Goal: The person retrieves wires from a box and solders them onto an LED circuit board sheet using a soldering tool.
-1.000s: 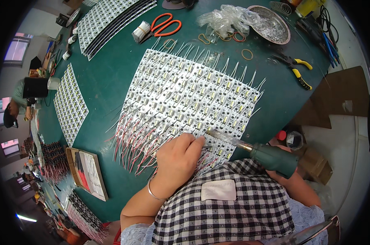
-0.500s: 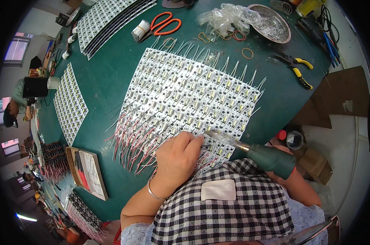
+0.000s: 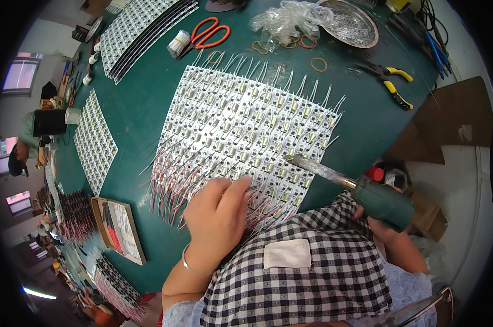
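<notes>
A sheet of white circuit boards [image 3: 224, 117] lies on the green table, with thin white wires along its far edge and red, black and white wires along its near left side. My left hand [image 3: 216, 212] is over the near part of the sheet, thumb and fingers pinched together. A small dark bit shows at the fingertips; what it is I cannot make out. In my right hand [image 3: 385, 229], at the near right, is a green heat gun [image 3: 385, 204] with a long metal nozzle. Its tip is above the right part of the sheet. The gun's body partly hides the right fingers.
Orange-handled scissors [image 3: 211, 34], a plastic bag [image 3: 290, 20] and a round metal dish [image 3: 358, 24] lie at the back. Yellow-and-black pliers [image 3: 390, 82] are at the right. More boards [image 3: 95, 141] and a cardboard box of tubes [image 3: 102, 229] stand left. A person [image 3: 28, 136] is at far left.
My left hand has moved left across the near part of the sheet. The heat gun has shifted right, its nozzle tip now a little farther from my left fingers.
</notes>
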The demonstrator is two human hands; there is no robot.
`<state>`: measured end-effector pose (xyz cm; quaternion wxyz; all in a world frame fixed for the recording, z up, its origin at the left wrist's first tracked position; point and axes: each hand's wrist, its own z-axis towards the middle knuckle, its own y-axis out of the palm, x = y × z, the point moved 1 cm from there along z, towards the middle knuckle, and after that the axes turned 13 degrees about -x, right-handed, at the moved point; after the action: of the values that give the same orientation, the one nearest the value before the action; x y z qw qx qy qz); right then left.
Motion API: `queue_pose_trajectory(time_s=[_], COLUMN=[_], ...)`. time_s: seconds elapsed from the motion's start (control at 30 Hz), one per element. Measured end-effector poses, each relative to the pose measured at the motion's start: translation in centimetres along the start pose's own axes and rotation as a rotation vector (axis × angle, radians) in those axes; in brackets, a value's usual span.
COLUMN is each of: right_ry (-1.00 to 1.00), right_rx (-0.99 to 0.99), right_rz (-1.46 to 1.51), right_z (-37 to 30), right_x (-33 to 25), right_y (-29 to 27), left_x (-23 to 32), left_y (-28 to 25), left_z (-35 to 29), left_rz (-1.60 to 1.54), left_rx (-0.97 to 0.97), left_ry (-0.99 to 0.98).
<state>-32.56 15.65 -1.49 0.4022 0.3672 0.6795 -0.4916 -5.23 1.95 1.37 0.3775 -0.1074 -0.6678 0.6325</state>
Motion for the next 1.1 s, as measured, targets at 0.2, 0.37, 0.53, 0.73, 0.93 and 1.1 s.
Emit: queue_pose_trajectory(time_s=[0.2, 0.37, 0.53, 0.73, 0.93, 1.1], right_ry=[-0.029, -0.2, -0.057, -0.26, -0.229, -0.253], right_rx=[0.078, -0.07, -0.023, -0.156, -0.137, -0.202], right_rz=[0.216, -0.001, 0.039, -0.199, -0.14, -0.205], right_z=[0.2, 0.0, -0.1, 0.2, -0.2, 0.6], right_x=[-0.8, -0.5, -1.2, 0.0, 1.4, 0.5], right_y=[-0.2, -0.2, 0.7, 0.3, 0.9, 0.6], left_x=[0.8, 0.4, 0.2, 0.2, 0.2, 0.2], left_y=[1.0, 3.7, 4.1, 4.1, 4.0, 4.0], left_z=[0.2, -0.3, -0.3, -0.7, -0.5, -0.5], left_rz=[-0.053, -0.028, -0.02, -0.009, -0.016, -0.026], left_rx=[-0.029, -0.075, -0.071, -0.063, -0.078, -0.085], left_ry=[0.142, 0.128, 0.159, 0.149, 0.142, 0.134])
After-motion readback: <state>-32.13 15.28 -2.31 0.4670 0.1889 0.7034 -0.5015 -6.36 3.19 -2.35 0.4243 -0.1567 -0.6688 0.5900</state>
